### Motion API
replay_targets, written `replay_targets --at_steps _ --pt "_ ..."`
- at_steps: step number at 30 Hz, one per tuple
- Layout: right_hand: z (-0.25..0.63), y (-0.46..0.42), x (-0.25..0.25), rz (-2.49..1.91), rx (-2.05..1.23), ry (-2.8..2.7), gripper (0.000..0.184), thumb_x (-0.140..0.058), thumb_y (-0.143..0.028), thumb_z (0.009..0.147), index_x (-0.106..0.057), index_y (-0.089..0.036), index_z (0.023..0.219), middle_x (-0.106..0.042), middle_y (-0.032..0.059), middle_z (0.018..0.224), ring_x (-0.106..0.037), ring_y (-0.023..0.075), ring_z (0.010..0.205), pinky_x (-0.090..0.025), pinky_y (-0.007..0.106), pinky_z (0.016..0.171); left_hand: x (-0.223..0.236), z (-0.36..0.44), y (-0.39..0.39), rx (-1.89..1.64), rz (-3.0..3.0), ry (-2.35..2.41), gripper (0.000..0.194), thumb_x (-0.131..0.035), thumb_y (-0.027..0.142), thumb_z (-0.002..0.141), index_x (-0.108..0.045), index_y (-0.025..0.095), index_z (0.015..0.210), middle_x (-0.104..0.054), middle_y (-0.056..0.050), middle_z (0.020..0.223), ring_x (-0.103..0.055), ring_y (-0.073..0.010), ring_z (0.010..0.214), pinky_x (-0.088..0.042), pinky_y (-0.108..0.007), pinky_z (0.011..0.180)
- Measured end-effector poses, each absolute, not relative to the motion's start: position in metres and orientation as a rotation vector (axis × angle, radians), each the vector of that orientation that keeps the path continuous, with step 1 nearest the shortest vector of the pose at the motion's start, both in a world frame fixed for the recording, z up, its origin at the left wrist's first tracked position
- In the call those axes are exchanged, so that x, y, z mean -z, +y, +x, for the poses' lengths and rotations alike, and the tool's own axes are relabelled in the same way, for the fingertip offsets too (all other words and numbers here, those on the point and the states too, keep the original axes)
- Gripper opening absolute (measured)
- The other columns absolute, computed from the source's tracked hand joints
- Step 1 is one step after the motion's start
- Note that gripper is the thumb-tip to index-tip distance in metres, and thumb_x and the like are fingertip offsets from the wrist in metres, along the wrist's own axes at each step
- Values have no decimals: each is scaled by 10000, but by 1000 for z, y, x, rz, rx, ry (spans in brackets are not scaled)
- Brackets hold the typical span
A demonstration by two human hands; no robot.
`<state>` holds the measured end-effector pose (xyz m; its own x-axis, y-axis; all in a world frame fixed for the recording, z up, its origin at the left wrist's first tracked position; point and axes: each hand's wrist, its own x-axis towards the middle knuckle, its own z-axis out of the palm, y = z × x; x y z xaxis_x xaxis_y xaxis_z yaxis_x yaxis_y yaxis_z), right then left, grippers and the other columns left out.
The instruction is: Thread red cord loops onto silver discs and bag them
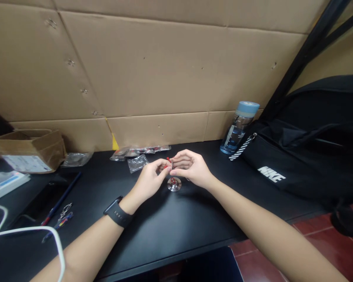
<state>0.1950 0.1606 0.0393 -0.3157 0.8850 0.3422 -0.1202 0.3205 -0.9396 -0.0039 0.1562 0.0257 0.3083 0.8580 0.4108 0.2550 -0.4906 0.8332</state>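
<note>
A small silver cymbal [174,185] lies on the black table, a loop of red cord [173,180] at its centre. Just above it, my two hands meet fingertip to fingertip. My right hand [193,167] is closed, pinching a second small cymbal [172,164] that shows edge-on. My left hand [150,177], with a dark watch [119,212] on its wrist, is closed on red cord beside that cymbal. My fingers partly hide the upper cymbal and its cord.
Clear plastic packets [137,163] lie at the back. On the left are a cardboard box [35,150], a pen [61,197], keyring pieces [65,215] and a white cable [57,239]. A water bottle [238,127] and black bag [300,156] stand right.
</note>
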Motion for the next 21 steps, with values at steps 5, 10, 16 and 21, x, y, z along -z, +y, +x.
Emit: replay_targets --at_steps 5,10,16,21 --pt "195 160 -40 -738 -1199 -1576 548 -974 -318 581 -657 -186 1007 -784 85 1009 -780 250 932 -633 422 918 -30 -4 151 -1154 2052 1038 169 -554 292 986 -652 179 909 -691 -27 856 -614 -168 764 -481 -275 748" --pt "193 159 -40 -766 -1210 -1561 553 -980 -326 561 -656 -184 987 -785 85 977 -779 255 929 -633 418 903 -38 -5 145 -1232 2339 1089 103 -546 215 975 -640 198 936 -697 -47 907 -638 -195 822 -481 -301 787" --pt "191 159 -39 -790 -1330 -1490 577 -957 -351 615 -622 -198 1060 -793 77 953 -789 247 885 -643 393 845 -35 -7 146 -1244 2531 1069 136 -514 202 988 -650 203 991 -683 -63 918 -643 -209 845 -497 -317 794" --pt "191 161 -36 -815 -1344 -1455 575 -939 -369 648 -607 -206 1089 -784 71 969 -784 241 892 -643 391 848 -35 -7 149 -1276 2299 1157 109 -624 289 957 -704 216 962 -750 -43 933 -696 -202 835 -521 -309 787"
